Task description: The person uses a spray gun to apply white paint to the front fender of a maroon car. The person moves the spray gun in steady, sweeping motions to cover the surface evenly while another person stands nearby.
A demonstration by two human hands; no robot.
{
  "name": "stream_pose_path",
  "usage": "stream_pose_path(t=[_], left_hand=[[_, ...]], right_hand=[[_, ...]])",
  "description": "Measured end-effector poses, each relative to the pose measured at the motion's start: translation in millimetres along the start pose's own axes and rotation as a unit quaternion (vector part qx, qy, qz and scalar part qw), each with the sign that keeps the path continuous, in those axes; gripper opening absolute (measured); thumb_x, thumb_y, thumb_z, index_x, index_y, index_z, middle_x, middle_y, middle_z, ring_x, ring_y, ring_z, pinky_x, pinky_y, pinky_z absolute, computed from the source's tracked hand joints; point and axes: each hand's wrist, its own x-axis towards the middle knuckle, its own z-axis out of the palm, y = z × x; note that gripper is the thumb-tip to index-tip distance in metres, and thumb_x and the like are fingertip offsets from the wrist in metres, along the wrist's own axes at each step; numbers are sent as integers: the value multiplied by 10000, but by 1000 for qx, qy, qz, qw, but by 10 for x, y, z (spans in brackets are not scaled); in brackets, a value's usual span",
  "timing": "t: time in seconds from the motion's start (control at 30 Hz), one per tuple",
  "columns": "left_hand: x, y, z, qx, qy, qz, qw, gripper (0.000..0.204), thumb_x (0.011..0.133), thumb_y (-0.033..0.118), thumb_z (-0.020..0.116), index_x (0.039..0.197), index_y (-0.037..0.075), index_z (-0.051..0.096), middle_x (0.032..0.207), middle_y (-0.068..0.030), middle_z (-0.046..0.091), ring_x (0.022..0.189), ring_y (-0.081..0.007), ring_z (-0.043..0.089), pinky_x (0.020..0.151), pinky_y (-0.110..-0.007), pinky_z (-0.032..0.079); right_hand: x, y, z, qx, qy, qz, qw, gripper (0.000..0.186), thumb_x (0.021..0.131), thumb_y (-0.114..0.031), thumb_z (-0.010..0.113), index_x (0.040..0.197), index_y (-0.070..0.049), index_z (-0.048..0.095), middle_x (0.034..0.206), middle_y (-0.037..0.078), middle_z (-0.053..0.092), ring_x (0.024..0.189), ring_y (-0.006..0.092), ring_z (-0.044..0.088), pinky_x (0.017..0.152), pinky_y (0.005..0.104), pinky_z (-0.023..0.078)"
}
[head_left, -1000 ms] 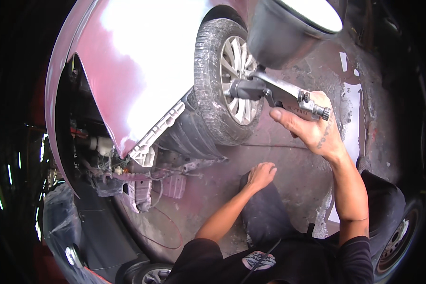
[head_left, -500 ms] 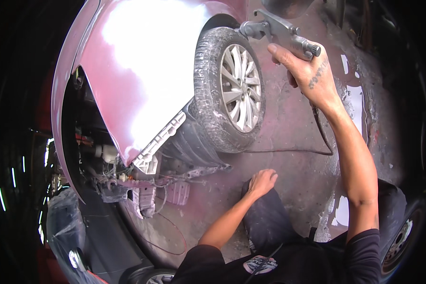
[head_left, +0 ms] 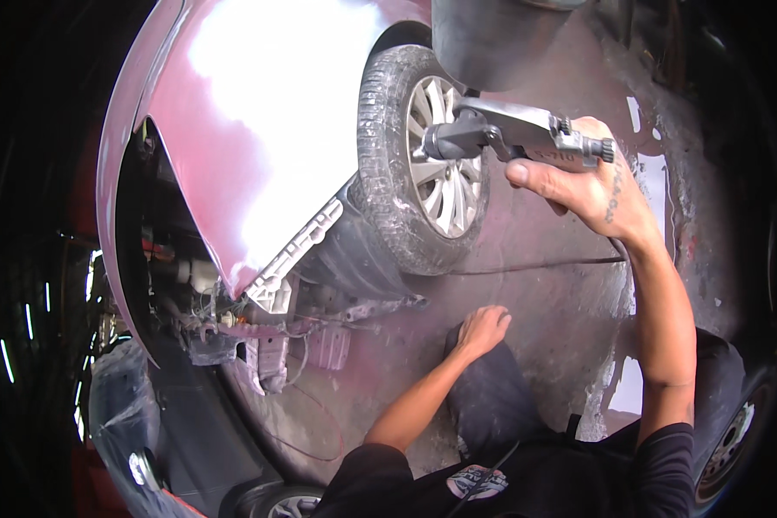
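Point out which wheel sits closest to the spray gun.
The silver alloy wheel on the red car, right beside the spray gun in the right hand. The other wheels lie at the picture's bottom edge.

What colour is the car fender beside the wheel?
Pinkish red, with bright glare on it; the fender shows only in the head view.

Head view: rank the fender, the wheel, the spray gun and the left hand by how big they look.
1. Fender, by far the largest.
2. Wheel.
3. Spray gun, though it sits nearer the camera than the wheel, so its look is inflated.
4. Left hand, smallest, resting on the knee.
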Motion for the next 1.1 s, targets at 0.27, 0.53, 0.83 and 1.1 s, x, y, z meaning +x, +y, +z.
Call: stream_pose_path(t=[0.27,0.53,0.83,1.1], left_hand=[[-84,31,-71,1,-8,-45,999,328,989,295,635,1195,58,730,1194,-195,729,1124,-436,669,957,-526,532],[-114,54,-88,-8,-2,-54,999,332,986,297,638,1204,65,734,1201,-186,732,1126,-430,673,958,-522,534],[-102,-4,-48,7,-4,-64,998,373,984,320,632,1222,57,748,1234,-175,738,1159,-409,679,1002,-504,526],[-125,-6,-56,7,4,-56,998,337,993,311,628,1205,73,736,1202,-180,735,1136,-418,673,969,-516,530]], right_hand=[[522,176,5,37,128,-28,991,357,914,-364,785,973,-12,772,705,1,649,571,77,483,534,294,392],[957,391,6,26,217,-51,975,390,920,-376,759,852,8,744,543,28,542,514,118,510,543,333,423],[815,321,-35,19,173,-62,983,387,912,-384,767,892,3,761,607,32,609,519,113,510,533,326,431],[1059,338,-144,-1,157,-70,985,410,935,-392,746,821,0,697,615,18,598,482,108,517,465,308,408]])
